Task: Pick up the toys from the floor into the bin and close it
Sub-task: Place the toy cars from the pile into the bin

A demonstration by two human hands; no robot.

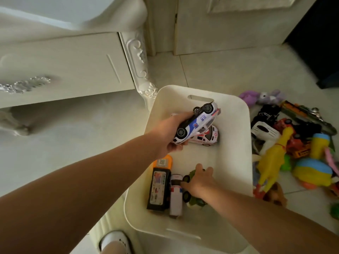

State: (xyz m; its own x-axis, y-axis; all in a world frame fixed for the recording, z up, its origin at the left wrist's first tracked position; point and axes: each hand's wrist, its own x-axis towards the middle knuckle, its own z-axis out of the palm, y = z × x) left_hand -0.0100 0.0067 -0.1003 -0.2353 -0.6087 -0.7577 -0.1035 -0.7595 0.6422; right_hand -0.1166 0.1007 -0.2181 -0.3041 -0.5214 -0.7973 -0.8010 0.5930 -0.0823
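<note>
A white plastic bin [236, 143] stands on the floor below me. My left hand [165, 138] holds a white and blue police car [194, 125] tilted on its side, above the bin's far half. Under it a white ambulance car [207, 137] lies in the bin. My right hand [198, 182] reaches into the near half and grips a green wheeled toy [194, 201]. Beside it lie a white van [176, 195], a black box-shaped toy [158, 189] and an orange toy [164, 162]. No lid can be seen.
A heap of toys lies on the tiles right of the bin: a yellow rubber chicken [273, 156], purple plush [262, 97], black and red vehicles [286, 125], a yellow and blue toy [311, 171]. A white carved cabinet [73, 70] stands at left. My white shoe [115, 241] is below.
</note>
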